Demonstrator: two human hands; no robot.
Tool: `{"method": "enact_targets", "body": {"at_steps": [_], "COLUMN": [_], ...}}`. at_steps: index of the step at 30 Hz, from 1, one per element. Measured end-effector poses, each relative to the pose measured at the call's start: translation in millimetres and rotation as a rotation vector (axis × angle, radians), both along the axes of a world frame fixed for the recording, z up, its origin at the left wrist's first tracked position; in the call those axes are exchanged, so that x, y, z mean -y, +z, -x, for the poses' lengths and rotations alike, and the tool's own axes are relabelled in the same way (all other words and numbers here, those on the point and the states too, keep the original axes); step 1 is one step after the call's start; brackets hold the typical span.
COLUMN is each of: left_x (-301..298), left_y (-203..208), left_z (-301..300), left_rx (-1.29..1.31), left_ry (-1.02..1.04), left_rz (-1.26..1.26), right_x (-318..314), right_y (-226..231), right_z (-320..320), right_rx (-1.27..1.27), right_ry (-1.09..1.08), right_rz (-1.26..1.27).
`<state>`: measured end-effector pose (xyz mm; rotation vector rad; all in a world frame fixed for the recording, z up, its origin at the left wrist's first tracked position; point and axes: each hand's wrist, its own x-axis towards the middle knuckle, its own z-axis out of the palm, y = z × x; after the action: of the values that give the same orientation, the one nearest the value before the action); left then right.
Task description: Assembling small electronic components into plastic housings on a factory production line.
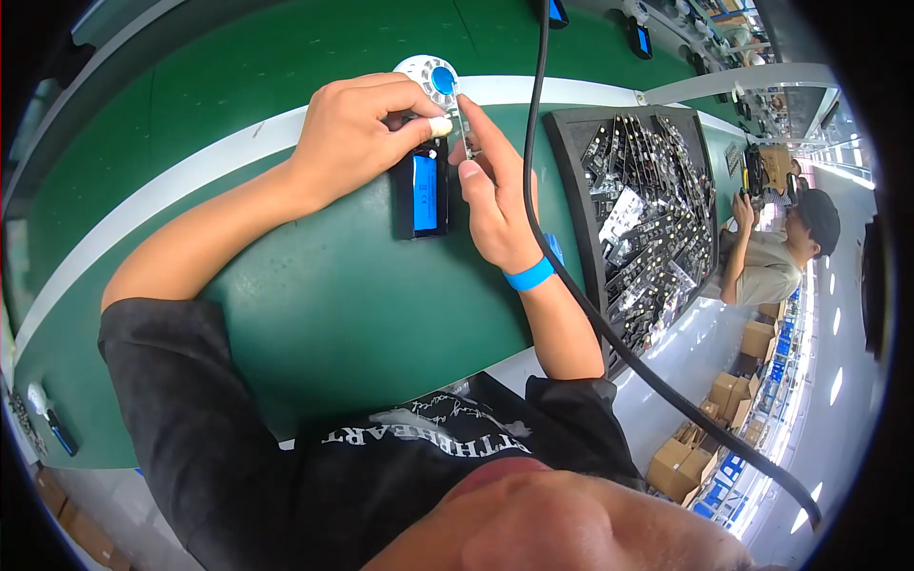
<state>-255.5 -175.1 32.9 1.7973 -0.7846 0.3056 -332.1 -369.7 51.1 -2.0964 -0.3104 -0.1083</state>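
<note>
Handheld device (404, 217) sits on the green work surface (362, 314), upper middle of view, in front of the person. Long black handle toward the person, round white head (412, 67) with a blue disc (443, 81) at the far end. Blue battery pack (425, 193) lies along the handle, exposed, no cover over it.

Left hand (367, 119): bent over the joint of head and handle, thumb and index tips brought close together; thumb tip wears a white finger cover (440, 127). Can't tell what, if anything, is pinched there, fingers block it. Right hand (497, 205): thumb and fingers closed on a thin circuit board (466, 133), held edge-up just beside the handle's top; probably one like those in the tray, but seen nearly side-on. Blue wristband (529, 275) on that wrist.

Progress, judged from layout: battery looks in place, head and handle look in line; board looks not yet seated, and the handle remains uncovered. So likely partway, with board and cover left.

Black tray (583, 205) to the right holds a heap of loose circuit boards (657, 190). Black cable (535, 143) hangs across the view. Similar white-headed unit (60, 433) at lower left. Co-worker (762, 271) far right.
</note>
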Motion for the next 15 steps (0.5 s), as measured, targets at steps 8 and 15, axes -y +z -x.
{"method": "enact_targets", "body": {"at_steps": [8, 15], "left_x": [-1.9, -10.8], "left_y": [4.7, 16.4], "left_z": [-2.0, 0.7], "left_rx": [0.191, 0.267], "left_ry": [0.072, 0.006], "left_rz": [-0.130, -0.253], "right_x": [2.1, 18.4], "right_y": [-2.3, 6.3], "right_z": [0.4, -1.9], "right_rx": [0.050, -0.043], "right_ry": [0.031, 0.152], "right_rz": [0.060, 0.088]}}
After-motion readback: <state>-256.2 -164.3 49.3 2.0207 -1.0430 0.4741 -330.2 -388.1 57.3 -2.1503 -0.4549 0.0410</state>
